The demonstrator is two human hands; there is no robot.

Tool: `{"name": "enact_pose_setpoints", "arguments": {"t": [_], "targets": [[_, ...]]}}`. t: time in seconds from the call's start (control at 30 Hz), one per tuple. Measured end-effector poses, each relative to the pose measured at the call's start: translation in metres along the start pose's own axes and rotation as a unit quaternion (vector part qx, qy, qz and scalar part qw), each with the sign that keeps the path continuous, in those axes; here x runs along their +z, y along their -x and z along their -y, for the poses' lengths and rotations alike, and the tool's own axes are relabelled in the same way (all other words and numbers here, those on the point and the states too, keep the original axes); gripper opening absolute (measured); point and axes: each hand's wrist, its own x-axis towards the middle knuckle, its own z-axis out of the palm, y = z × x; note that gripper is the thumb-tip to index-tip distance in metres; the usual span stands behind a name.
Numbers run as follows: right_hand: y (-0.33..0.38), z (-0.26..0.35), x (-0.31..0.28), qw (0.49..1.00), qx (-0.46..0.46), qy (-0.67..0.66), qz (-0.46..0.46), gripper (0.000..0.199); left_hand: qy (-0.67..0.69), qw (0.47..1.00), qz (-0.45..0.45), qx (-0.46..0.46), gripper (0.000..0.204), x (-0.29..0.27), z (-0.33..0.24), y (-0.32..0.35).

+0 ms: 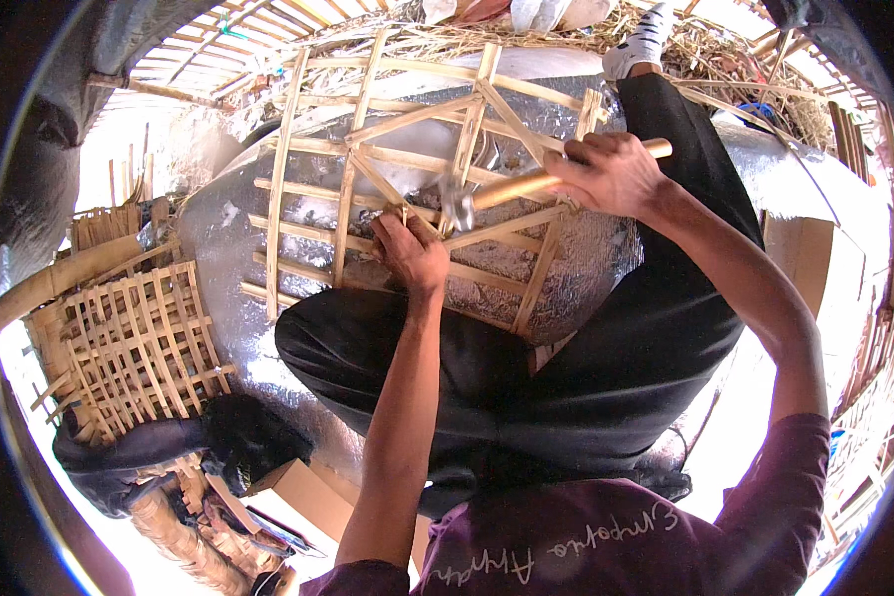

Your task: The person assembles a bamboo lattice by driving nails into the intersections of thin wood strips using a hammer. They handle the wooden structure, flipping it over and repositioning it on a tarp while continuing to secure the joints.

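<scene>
Head view: bamboo lattice frame point(407, 169), pale split strips crossed in a loose open grid, lies on a silver foil sheet point(586, 258) past the person's black-trousered knees point(526, 377). Left hand point(409, 250) pinches closed at a strip crossing; whether it holds a nail, can't tell. Right hand point(611, 174) is wrapped around the wooden handle of a hammer point(526, 186), metal head just beside the left fingers. Finished lattice panels point(134, 348) stacked at left.

A brown cardboard box point(303, 492) with open flaps lies low on the left beside a black bag, and a second, tan cardboard box point(800, 263) stands at the right edge behind the raised arm; no labels, signs or screens show.
</scene>
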Motion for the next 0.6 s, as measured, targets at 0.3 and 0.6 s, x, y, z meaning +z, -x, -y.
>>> {"name": "enact_pose_setpoints", "arguments": {"t": [0.3,0.6], "targets": [[0.002,-0.005,-0.002,0.997,-0.028,-0.024,-0.061,0.028,-0.007,1.000,0.013,0.012,0.030,-0.001,0.005,-0.001],[0.003,0.010,-0.004,0.998,-0.029,-0.053,-0.011,0.027,0.011,0.999,0.004,0.032,0.025,0.003,0.010,-0.001]]}}
